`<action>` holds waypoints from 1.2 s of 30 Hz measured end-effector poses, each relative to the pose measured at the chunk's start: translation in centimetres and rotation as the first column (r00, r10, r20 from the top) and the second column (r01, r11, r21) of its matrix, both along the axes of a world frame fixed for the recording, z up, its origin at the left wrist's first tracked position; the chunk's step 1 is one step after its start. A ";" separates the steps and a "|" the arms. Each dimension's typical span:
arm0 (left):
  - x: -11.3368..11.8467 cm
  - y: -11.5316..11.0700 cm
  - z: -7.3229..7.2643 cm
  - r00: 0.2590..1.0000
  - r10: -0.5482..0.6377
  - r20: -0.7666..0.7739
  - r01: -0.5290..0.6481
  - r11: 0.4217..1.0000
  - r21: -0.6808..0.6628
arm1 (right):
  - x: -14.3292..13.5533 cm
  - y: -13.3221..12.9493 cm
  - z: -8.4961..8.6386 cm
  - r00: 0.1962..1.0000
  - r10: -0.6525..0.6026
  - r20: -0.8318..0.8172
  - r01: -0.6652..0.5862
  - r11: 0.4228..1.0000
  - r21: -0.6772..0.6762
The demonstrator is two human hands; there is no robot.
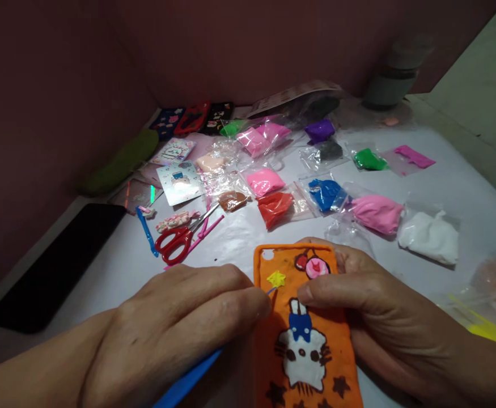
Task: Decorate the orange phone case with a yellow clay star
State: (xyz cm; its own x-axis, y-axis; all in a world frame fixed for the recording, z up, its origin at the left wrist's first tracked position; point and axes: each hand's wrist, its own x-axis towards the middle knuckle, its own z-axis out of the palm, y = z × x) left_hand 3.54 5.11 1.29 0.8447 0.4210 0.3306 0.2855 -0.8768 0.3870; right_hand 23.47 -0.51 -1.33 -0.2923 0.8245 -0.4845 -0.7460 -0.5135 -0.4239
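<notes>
My right hand (375,297) grips an orange clay-covered phone case (268,334) by its right edge, thumb on top and fingers behind. Pinched in my left hand (188,320) is a blue modelling tool (190,378); its thin tip meets the case at the lower edge of a small yellow star (276,279). Upside down from here, a white cat figure (302,357) in blue clothing decorates the case. Brown stars lie at the near end. A pink round piece (317,267) and a red one sit near the far right corner.
Red-handled scissors (174,243) lie partly open beyond my left hand. A black phone (56,266) rests at the left. Several bags of coloured clay, among them a white one (430,238), spread across the table. A bottle (390,85) stands back right.
</notes>
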 end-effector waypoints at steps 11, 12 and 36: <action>0.6 1.4 0.9 0.946 0.194 0.260 -0.108 0.944 -0.312 | -0.2 0.3 0.3 0.997 -0.057 0.047 0.054 0.997 0.058; 0.6 1.4 1.0 0.954 0.174 0.245 -0.093 0.946 -0.310 | -0.2 0.3 0.3 0.996 -0.051 0.069 0.047 0.997 0.064; 0.8 1.2 -0.1 0.980 0.028 0.198 0.014 0.978 -0.207 | -0.4 0.0 0.2 0.993 -0.108 0.053 0.106 0.994 0.035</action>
State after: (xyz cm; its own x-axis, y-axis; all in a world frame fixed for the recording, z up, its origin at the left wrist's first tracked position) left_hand 4.39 6.33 1.24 0.7673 0.5035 0.3970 0.1901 -0.7699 0.6092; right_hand 23.12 -0.50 -1.13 -0.1754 0.8651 -0.4699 -0.7712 -0.4174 -0.4806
